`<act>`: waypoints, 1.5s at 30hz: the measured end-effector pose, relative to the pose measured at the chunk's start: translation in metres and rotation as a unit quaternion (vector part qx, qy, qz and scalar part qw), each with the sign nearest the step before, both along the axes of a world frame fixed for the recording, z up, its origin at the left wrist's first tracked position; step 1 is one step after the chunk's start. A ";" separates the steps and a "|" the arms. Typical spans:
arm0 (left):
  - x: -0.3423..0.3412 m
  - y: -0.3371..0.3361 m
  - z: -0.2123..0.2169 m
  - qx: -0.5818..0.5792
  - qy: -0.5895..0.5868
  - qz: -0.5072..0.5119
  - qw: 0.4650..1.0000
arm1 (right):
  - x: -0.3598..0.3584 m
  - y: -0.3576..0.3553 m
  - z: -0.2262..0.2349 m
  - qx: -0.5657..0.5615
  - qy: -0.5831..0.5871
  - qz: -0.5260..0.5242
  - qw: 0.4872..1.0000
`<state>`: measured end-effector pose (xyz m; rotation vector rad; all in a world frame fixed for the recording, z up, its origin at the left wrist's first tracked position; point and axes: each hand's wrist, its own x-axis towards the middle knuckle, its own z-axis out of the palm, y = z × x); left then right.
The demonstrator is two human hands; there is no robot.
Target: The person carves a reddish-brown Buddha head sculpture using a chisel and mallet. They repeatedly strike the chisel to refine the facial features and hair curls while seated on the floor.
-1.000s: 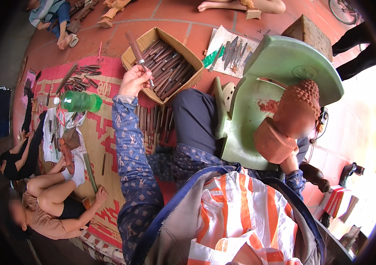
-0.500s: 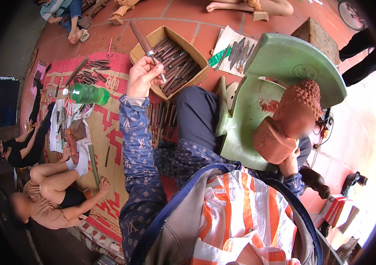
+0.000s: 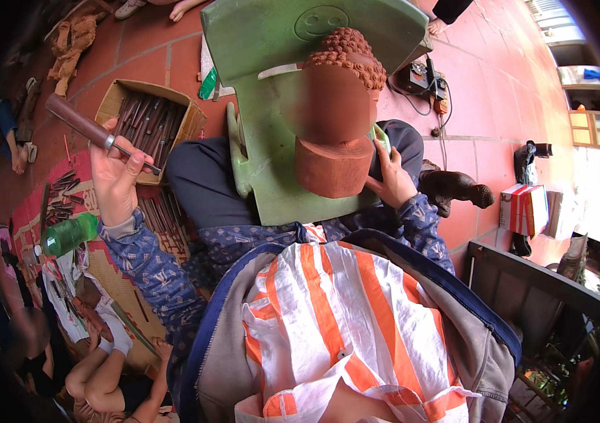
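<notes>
A chisel (image 3: 77, 121) with a brown wooden handle and a thin metal blade is in my left hand (image 3: 120, 173). Its handle points up to the far left, the blade tip to the right. On the green plastic chair (image 3: 275, 183) in front of me stands a reddish-brown carved bust (image 3: 334, 166) with curled hair, upright on its block-like base. My right hand (image 3: 393, 176) is closed round the chair's right armrest, thumb close to the bust's base. Part of that grip is hidden.
A cardboard box (image 3: 188, 130) of wooden-handled tools stands beyond my left hand. A green bottle (image 3: 67, 235) lies on the mat near another seated person (image 3: 102, 377). To the right are a dark carved piece (image 3: 458, 187), a power box with cables (image 3: 420, 77) and a red-striped carton (image 3: 523, 209).
My view has swung right, so the chair and bust now sit mid-picture. The bust looks more upright. My right hand has gone from the bust's base to the armrest; my left still holds the chisel.
</notes>
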<state>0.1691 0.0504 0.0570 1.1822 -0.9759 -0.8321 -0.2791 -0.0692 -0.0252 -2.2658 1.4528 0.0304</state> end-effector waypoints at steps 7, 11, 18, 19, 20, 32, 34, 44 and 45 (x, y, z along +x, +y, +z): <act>-0.042 -0.018 0.026 -0.035 0.106 0.031 0.993 | -0.003 0.001 -0.005 -0.010 -0.049 -0.021 0.999; -0.077 -0.035 0.027 0.004 0.043 0.068 0.997 | 0.000 0.003 -0.001 -0.005 -0.087 -0.067 0.994; -0.164 -0.056 0.033 -0.125 -0.203 -0.004 0.971 | -0.024 -0.005 -0.009 0.053 -0.256 -0.080 0.962; -0.178 -0.058 0.031 -0.147 -0.236 -0.059 0.959 | -0.030 -0.003 -0.009 0.050 -0.266 -0.098 0.958; -0.193 -0.058 0.033 -0.175 -0.271 -0.105 0.941 | -0.037 -0.002 -0.010 0.049 -0.278 -0.112 0.953; -0.281 -0.080 0.029 -0.394 -0.296 -0.188 0.850 | -0.052 0.016 0.075 0.017 -0.421 -0.131 0.898; -0.277 -0.081 0.032 -0.397 -0.279 -0.183 0.855 | -0.046 0.021 0.095 -0.075 -0.433 -0.134 0.888; -0.261 -0.082 0.036 -0.368 -0.187 -0.152 0.898 | -0.048 0.020 0.156 -0.485 -0.148 0.023 0.861; -0.260 -0.081 0.037 -0.369 -0.180 -0.147 0.900 | -0.047 0.020 0.160 -0.477 -0.162 0.036 0.863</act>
